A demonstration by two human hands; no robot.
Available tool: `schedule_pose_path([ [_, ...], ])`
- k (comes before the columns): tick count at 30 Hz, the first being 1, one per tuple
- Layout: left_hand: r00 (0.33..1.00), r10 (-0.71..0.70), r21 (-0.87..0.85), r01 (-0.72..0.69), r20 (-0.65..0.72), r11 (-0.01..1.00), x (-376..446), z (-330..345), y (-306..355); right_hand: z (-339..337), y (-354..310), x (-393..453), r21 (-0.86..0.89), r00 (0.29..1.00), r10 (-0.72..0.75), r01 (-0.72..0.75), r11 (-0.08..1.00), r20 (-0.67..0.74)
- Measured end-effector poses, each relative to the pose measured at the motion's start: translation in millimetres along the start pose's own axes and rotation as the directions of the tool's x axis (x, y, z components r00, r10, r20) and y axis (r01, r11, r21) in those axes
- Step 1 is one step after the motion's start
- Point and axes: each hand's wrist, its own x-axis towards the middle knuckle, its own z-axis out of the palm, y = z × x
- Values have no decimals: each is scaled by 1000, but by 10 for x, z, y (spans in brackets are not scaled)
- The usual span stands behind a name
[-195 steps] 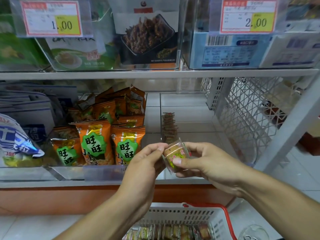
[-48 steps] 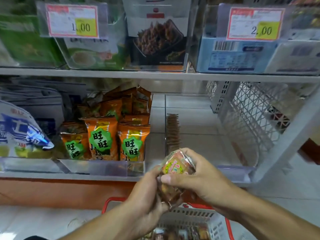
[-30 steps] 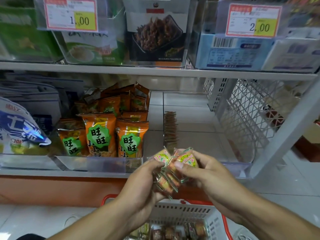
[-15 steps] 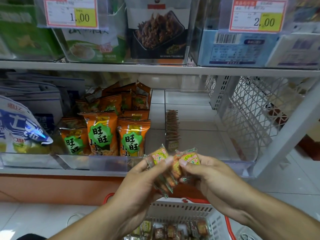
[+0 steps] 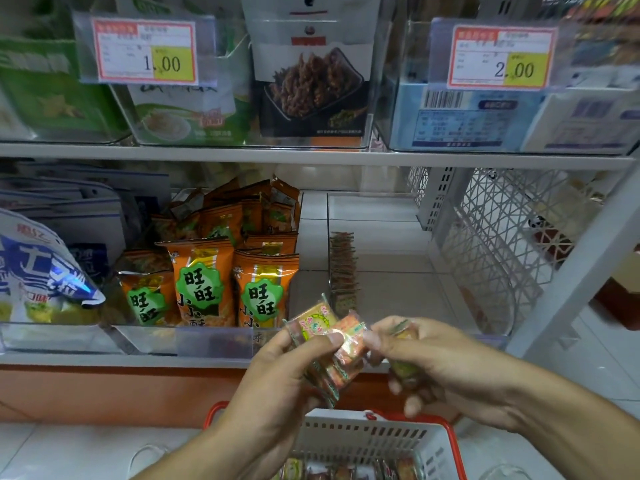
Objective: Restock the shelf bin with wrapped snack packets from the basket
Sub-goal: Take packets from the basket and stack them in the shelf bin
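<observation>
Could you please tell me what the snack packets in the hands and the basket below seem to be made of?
Snack packets: likely thin glossy plastic film, given the glare and crimped edges. Basket: apparently rigid white moulded plastic with slotted walls; its red rim could be plastic or coated metal.

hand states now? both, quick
Left hand: pinching a fanned stack of wrapped snack packets.
Right hand: fingers curled round one separate packet.
</observation>
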Motion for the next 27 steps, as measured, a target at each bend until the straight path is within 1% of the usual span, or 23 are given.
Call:
schedule_pose_path([
  [2,1000,14,29,-14,-3,999,-12,17,6,51,49,17,-38,997,16,-14,999,69],
  [3,1000,22,33,-22,-15,999,-16,21,7,73,72,28,-33,997,13,-11,999,80],
  [7,996,31,-11,-32,-79,999,2,7,20,85,103,57,22,998,4,-5,1000,70],
  [9,992,17,-49,-23,-123,999,19,-5,33,63,88,57,31,997,-23,21,999,79],
  [12,986,17,-57,-27,-163,998,18,19,65,40,58,59,26,997,-56,54,998,60],
  [16,988,-1,-52,-7,-153,999,3,54,39,61,80,53,5,989,11,-12,1000,148],
  [19,987,-18,-112,0,-159,994,0,64,29,66,118,66,7,981,32,-34,999,194],
  [21,985,-27,-155,0,-171,988,-13,85,41,74,127,72,33,982,13,-20,999,188],
  [24,970,-21,-215,-32,-242,976,-33,144,65,123,146,68,86,988,-33,20,996,150],
  [27,952,-1,-267,-85,-307,960,-46,207,114,200,160,58,69,991,-54,46,997,120],
])
